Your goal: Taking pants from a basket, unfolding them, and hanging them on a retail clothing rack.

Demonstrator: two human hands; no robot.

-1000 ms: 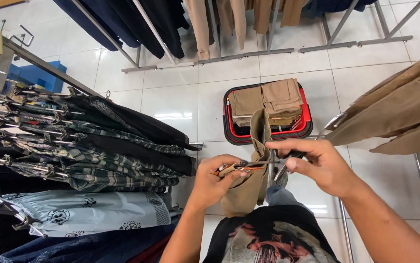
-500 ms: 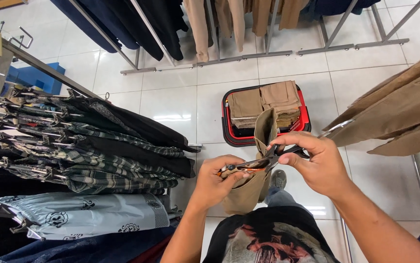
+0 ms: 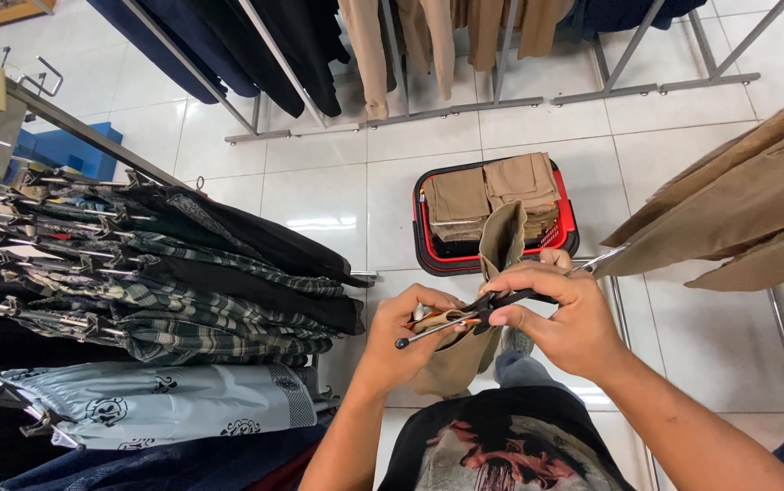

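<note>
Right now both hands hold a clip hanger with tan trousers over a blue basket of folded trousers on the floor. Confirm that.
Not quite: the basket is red with a black rim, not blue, as the head view shows. The rest holds: the left hand and right hand hold a clip hanger with tan trousers, above folded trousers in it.

Hemmed in left by hanging plaid garments (image 3: 183, 291), right by tan trousers (image 3: 737, 209). Ahead, red basket (image 3: 428, 259) on open white floor (image 3: 319, 191).
</note>
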